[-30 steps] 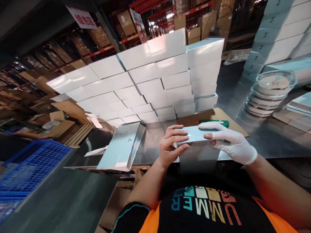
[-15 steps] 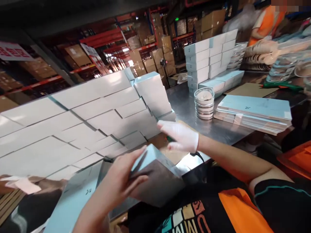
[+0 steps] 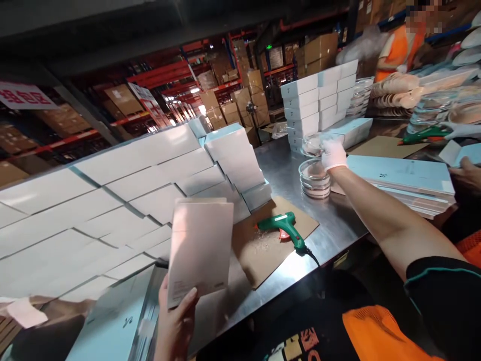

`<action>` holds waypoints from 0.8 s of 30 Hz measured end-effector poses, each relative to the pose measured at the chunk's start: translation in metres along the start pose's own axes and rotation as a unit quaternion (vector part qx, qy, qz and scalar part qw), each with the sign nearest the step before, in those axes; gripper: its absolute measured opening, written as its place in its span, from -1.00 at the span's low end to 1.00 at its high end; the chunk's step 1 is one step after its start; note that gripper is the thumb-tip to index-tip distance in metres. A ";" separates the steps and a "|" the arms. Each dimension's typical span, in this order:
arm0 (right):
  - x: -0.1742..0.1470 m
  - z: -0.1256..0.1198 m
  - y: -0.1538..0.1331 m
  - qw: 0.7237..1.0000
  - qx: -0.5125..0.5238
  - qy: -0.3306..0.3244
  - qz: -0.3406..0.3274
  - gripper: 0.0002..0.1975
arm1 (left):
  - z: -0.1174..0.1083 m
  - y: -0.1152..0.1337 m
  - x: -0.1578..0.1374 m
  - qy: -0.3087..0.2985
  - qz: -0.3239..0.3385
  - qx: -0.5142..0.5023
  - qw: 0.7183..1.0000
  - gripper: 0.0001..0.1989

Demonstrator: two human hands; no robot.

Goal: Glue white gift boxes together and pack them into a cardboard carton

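My bare left hand (image 3: 178, 316) grips a small carton (image 3: 201, 245) by its lower edge, the thumb on its pale face. My right hand (image 3: 334, 154), in a white glove, reaches across the table with its fingers closed on the rim of a clear round container (image 3: 311, 144). That container is tilted just above a stack of similar round containers (image 3: 314, 181). Between my hands, a green glue gun (image 3: 280, 222) lies on a brown cardboard sheet (image 3: 251, 260).
A wall of white cartons (image 3: 150, 170) runs along the left. Flat light-blue cartons (image 3: 112, 316) are piled at lower left, more flat cartons (image 3: 398, 175) at right. Another carton stack (image 3: 319, 98) stands behind. A co-worker's hand (image 3: 469, 173) is at the right edge; a person in an orange vest (image 3: 400, 52) stands farther back.
My right hand has moved from near the carton out to the container stack and taken hold of the top one. The left hand has turned the carton and raised it upright, uncovering the glue gun.
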State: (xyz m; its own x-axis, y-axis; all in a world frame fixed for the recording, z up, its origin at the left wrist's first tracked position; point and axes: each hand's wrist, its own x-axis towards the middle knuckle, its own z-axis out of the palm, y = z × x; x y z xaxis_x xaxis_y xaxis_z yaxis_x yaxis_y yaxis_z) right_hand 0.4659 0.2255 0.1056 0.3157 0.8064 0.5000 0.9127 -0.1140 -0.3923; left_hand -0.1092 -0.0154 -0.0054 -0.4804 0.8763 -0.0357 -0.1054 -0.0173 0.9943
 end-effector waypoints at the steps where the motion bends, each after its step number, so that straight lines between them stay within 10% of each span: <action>1: 0.000 -0.009 -0.008 0.999 0.027 0.020 -0.007 -0.81 | 0.002 -0.007 0.000 -0.012 0.007 0.012 1.000 0.06; 7: -0.058 -0.081 -0.084 0.976 0.214 0.028 -0.022 -0.76 | 0.028 -0.040 0.000 -0.035 0.095 0.121 0.987 -0.06; 13: -0.143 -0.144 -0.152 0.867 0.352 -0.191 -0.296 -0.49 | 0.061 -0.064 -0.014 -0.107 0.054 0.051 0.991 0.05; 18: -0.174 -0.125 -0.187 0.852 0.280 -0.194 -0.398 -0.83 | 0.081 -0.084 -0.030 -0.190 0.046 0.063 0.979 -0.06; 24: -0.227 -0.050 -0.138 0.858 0.425 -0.150 -0.248 -0.13 | 0.083 -0.091 -0.027 -0.224 0.107 0.203 0.947 -0.25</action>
State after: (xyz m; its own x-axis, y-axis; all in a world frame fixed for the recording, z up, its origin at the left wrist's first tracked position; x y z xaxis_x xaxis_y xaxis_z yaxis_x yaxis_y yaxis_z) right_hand 0.2816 0.0293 0.0847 -0.2531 0.7612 0.5971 0.3576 0.6471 -0.6733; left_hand -0.0142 0.0020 -0.0861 -0.0257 0.9915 0.1272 0.3398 -0.1110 0.9339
